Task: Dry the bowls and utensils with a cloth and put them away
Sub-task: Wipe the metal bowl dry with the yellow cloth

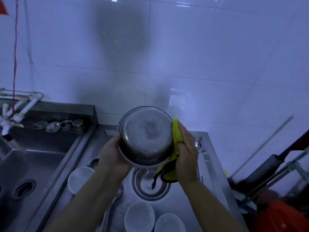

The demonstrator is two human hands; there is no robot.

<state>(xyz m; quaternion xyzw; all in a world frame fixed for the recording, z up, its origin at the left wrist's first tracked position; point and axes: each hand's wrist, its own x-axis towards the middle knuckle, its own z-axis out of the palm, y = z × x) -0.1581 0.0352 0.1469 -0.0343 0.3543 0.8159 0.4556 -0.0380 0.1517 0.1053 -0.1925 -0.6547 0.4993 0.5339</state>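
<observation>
drying the round steel bowl (145, 136)

our left hand (111, 153) grips its rim; right hand (186, 148) presses the yellow cloth (175, 134). wet steel could slip onto white bowls (139, 216) near us.

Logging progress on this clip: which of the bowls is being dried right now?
The steel bowl held up in both hands, yellow cloth against it; the others sit on the counter.

sink (41, 158), tap (10, 118), tiled wall (200, 56)

Kitchen, white tiled wall (200, 56) at 12 o'clock, steel sink (38, 158) with tap (10, 119) at 9 o'clock, steel bench (212, 164) carrying white bowls (139, 215) at 6 o'clock
</observation>
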